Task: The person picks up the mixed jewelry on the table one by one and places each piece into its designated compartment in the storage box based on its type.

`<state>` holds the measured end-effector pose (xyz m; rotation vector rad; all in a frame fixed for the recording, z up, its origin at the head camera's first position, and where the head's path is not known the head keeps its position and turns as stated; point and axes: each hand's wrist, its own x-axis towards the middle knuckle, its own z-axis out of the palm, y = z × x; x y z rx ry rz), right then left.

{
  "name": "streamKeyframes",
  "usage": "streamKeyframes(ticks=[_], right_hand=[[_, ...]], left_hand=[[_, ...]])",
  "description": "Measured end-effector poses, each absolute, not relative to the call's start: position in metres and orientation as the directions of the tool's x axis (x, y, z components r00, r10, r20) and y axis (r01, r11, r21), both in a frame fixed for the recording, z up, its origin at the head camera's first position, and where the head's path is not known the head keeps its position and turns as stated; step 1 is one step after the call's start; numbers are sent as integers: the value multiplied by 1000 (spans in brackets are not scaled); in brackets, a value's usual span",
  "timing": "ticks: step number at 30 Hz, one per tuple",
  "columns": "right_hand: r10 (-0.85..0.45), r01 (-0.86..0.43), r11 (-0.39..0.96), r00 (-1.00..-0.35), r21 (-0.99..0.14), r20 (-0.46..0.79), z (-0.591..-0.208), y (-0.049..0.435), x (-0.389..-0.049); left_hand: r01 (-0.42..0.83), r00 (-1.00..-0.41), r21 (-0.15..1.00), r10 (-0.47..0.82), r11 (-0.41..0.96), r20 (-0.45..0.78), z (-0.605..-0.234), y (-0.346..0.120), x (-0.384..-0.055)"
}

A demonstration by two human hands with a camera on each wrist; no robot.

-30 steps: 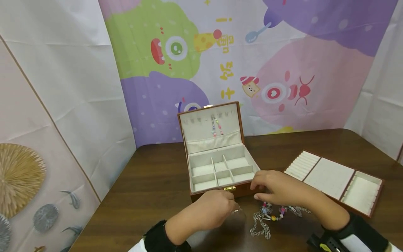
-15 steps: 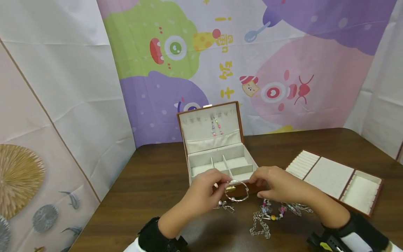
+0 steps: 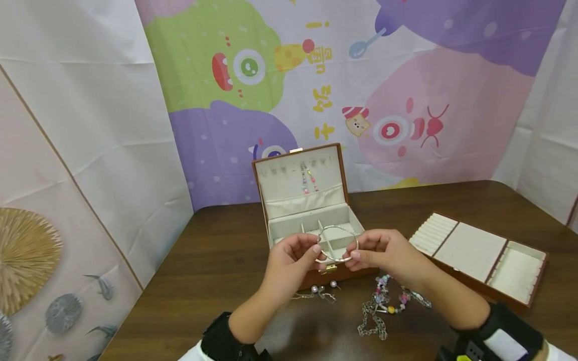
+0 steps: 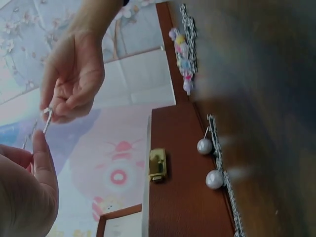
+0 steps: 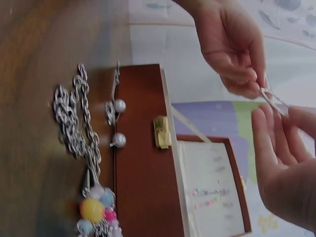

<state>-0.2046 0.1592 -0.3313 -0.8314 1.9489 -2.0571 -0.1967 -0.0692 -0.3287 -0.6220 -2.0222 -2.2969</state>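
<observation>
A thin silver bangle [image 3: 338, 227] is held up in front of the open jewelry box [image 3: 336, 276]. My left hand [image 3: 289, 263] pinches its left side between thumb and fingers. On the opposite side, my right hand [image 3: 390, 255] pinches it the same way. The box has a brown outside, cream compartments and a gold clasp [image 4: 157, 164] on its front. Two beaded strands [image 3: 309, 181] hang inside the raised lid. Below the hands, pearl earrings [image 5: 119, 140] lie by the box's front with a silver chain.
A silver chain necklace [image 3: 372, 323] and a colorful beaded strand [image 3: 390, 309] lie on the brown table [image 3: 217, 250] at front right. Behind them, to the right, sits a lift-out tray [image 3: 474, 246] with ring rolls and side sections. A cartoon cloth [image 3: 406, 115] hangs behind the table.
My left hand has lifted the bangle from the table up before the box. My right hand has moved left from the box's corner and now grips the bangle too.
</observation>
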Motion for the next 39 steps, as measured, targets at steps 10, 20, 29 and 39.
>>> streamKeyframes(ticks=[10, 20, 29, 39], right_hand=[[-252, -335, -273, -880, -902, 403, -335, 148, -202], [-194, -352, -214, -899, -911, 392, -318, 159, -236], [-126, -222, -46, -966, -974, 226, -287, 150, -282], [-219, -40, 94, -976, -995, 18, -282, 116, -321]], left_hand=[[144, -933, 951, 283, -273, 222, -330, -70, -197], [134, -973, 991, 194, 28, 126, -317, -112, -232], [-26, -999, 985, 23, 169, -30, -325, -153, -269], [-178, -969, 968, 139, 177, -204, -353, -162, -283]])
